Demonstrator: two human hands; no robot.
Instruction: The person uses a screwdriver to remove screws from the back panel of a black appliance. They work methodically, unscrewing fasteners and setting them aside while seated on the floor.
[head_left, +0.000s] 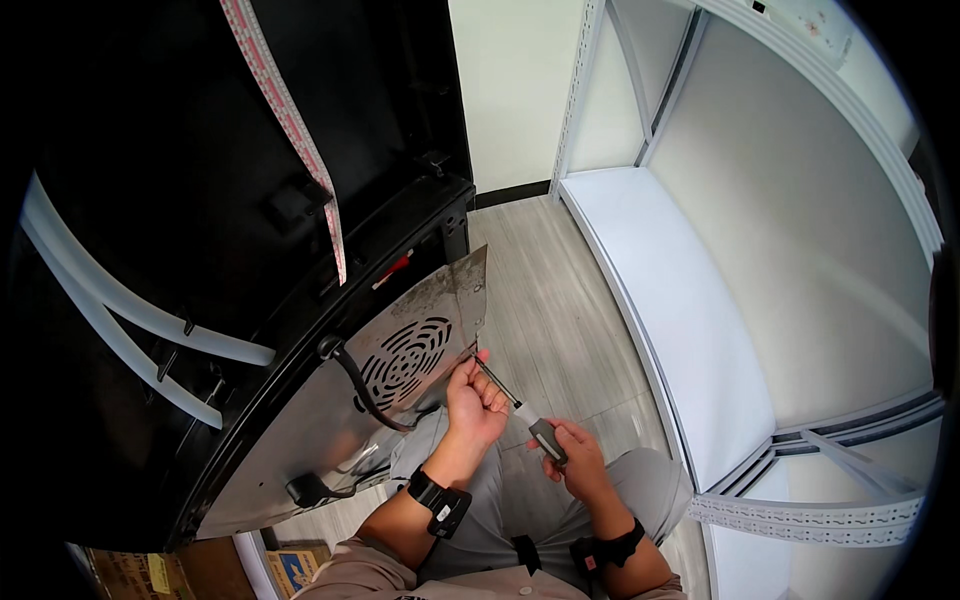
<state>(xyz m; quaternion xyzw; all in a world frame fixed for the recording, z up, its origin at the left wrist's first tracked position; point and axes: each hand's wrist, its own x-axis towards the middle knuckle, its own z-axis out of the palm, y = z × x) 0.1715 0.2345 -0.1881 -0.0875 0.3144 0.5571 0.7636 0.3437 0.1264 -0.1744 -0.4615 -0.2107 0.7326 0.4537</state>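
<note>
Your right hand (575, 458) is wrapping around the handle of a screwdriver (547, 440), which is slanting far and left toward the right edge of a metal panel (300, 440). Your left hand (475, 405) is curling at the screwdriver's tip; whether it is pinching anything, one cannot tell.

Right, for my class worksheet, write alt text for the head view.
A person's right grip holds a grey-handled screwdriver, its shaft pointing to the edge of a vented metal panel, with the left grip at that edge. The panel is beside a black unit; white shelving stands to the right.
</note>
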